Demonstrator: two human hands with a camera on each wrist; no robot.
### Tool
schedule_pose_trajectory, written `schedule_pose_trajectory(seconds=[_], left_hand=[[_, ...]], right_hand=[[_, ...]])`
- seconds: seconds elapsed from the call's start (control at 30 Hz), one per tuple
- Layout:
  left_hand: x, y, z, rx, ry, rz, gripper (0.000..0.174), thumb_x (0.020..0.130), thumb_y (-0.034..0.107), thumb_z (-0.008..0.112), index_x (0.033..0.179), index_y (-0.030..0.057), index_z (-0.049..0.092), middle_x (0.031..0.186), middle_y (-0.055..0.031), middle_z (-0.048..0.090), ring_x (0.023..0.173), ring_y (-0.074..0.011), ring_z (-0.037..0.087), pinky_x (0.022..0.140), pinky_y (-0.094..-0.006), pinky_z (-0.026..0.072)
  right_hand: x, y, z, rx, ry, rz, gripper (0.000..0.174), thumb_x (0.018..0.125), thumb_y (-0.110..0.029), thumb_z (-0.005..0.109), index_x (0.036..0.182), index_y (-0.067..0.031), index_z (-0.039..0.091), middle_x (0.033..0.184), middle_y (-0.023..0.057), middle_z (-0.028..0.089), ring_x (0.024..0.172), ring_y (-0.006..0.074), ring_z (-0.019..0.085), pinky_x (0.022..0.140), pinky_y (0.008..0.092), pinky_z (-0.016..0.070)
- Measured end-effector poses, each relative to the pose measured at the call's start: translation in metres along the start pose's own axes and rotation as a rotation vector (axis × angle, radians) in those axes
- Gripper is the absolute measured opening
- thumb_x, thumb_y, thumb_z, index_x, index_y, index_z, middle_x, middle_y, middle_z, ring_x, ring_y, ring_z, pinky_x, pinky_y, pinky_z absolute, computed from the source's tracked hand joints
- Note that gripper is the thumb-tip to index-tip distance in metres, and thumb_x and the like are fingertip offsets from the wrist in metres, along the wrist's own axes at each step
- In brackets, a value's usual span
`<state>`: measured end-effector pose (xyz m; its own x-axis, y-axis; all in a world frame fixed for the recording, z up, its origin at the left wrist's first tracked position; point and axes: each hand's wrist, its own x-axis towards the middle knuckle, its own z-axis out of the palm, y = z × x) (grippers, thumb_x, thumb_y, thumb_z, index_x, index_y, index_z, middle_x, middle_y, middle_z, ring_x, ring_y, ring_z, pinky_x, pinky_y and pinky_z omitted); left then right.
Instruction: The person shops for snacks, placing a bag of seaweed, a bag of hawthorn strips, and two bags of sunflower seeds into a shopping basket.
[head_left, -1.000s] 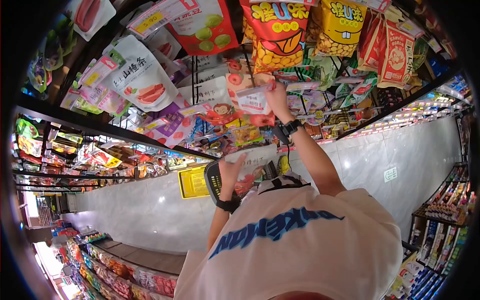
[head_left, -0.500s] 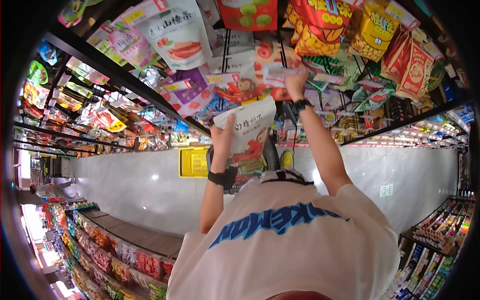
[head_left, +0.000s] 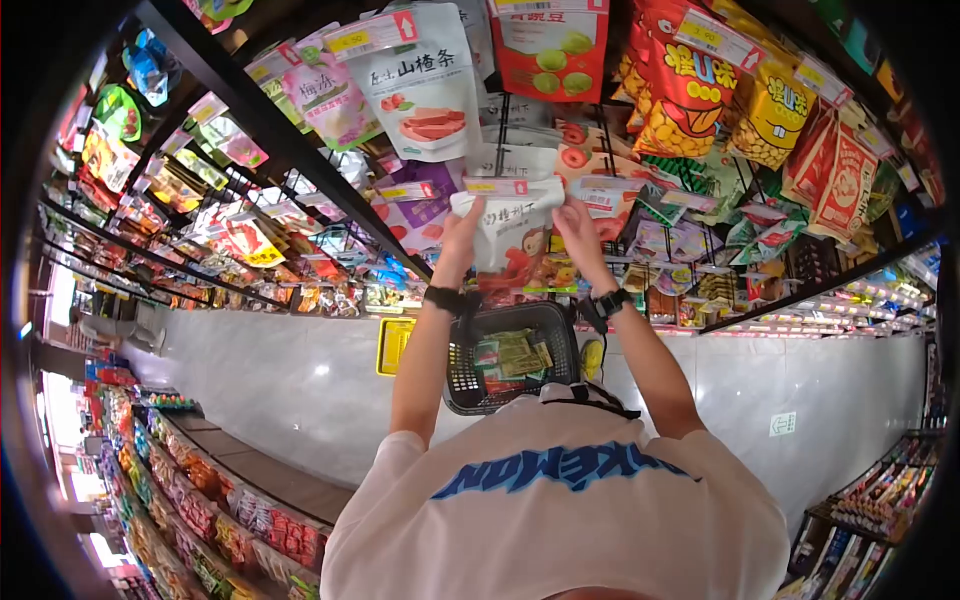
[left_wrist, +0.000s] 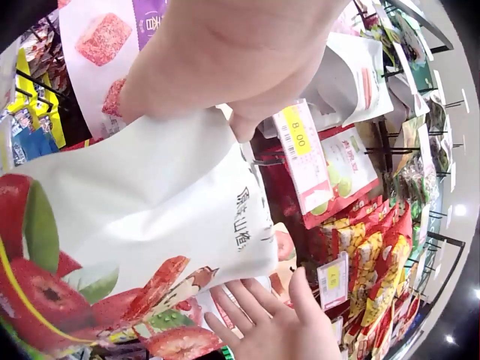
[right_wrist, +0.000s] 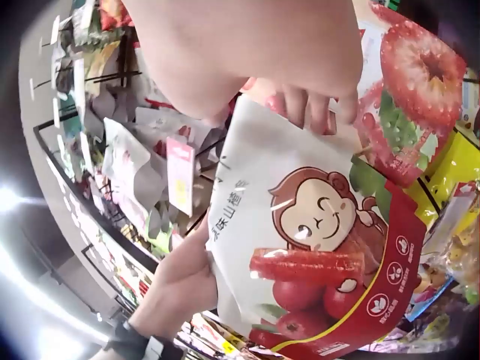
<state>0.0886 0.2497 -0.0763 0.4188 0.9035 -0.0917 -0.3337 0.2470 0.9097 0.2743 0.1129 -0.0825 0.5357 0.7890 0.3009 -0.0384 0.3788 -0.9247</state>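
Observation:
A white pouch of hawthorn strips (head_left: 510,228), with a winking monkey and red fruit on its front (right_wrist: 307,217), is upright before the rack. My left hand (head_left: 458,240) grips its left edge. Beside the right edge is my right hand (head_left: 582,238), its fingers extended and partly behind the pouch in the left wrist view. A price tag (head_left: 492,187) overlaps the pouch's top edge in the head view. Similar white pouches (head_left: 515,160) hang behind it, and a pink fruit pouch (head_left: 590,160) hangs to the right.
A black basket (head_left: 462,385) with several flat packets (head_left: 515,355) in it is below my hands. A yellow basket (head_left: 393,345) is on the floor to the left. Red snack bags (head_left: 680,110) hang at upper right, and a black rack bar (head_left: 300,160) slants across the left.
The left hand has lifted the white pouch from over the basket up to the rack. My right hand has left the pink pouch's tag and come to the white pouch's right edge.

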Motion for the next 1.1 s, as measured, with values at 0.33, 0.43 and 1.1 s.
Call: schedule_pose_trajectory(seconds=[0.33,0.43,1.1], left_hand=[[-0.003,0.018,0.000,0.133,-0.084,0.191,0.020,0.094,0.013,0.063,0.109,0.0004,0.067,0.100,-0.0044,0.071,0.085,-0.0128,0.065,0.076,-0.0292,0.0507],[-0.005,0.027,0.006,0.193,-0.037,0.240,0.017,0.092,0.011,0.064,0.105,-0.0005,0.068,0.095,-0.0029,0.070,0.081,-0.0098,0.063,0.072,-0.0267,0.0497],[0.054,-0.024,-0.008,0.272,0.120,0.441,0.021,0.094,0.012,0.061,0.109,-0.0025,0.066,0.095,-0.0045,0.070,0.084,-0.0131,0.062,0.074,-0.0306,0.0503]], right_hand=[[0.018,-0.030,0.001,-0.131,-0.178,0.009,0.033,0.100,-0.024,0.059,0.113,0.0057,0.065,0.098,0.0044,0.071,0.085,0.0074,0.061,0.076,0.0278,0.0496],[0.019,-0.036,0.011,-0.111,-0.107,-0.004,0.031,0.100,-0.022,0.058,0.111,0.0057,0.065,0.095,0.0048,0.072,0.083,0.0076,0.061,0.074,0.0272,0.0497],[0.050,0.041,0.019,-0.295,0.100,0.021,0.035,0.098,-0.026,0.061,0.114,0.0048,0.063,0.100,0.0114,0.071,0.089,0.0136,0.061,0.082,0.0332,0.0493]])
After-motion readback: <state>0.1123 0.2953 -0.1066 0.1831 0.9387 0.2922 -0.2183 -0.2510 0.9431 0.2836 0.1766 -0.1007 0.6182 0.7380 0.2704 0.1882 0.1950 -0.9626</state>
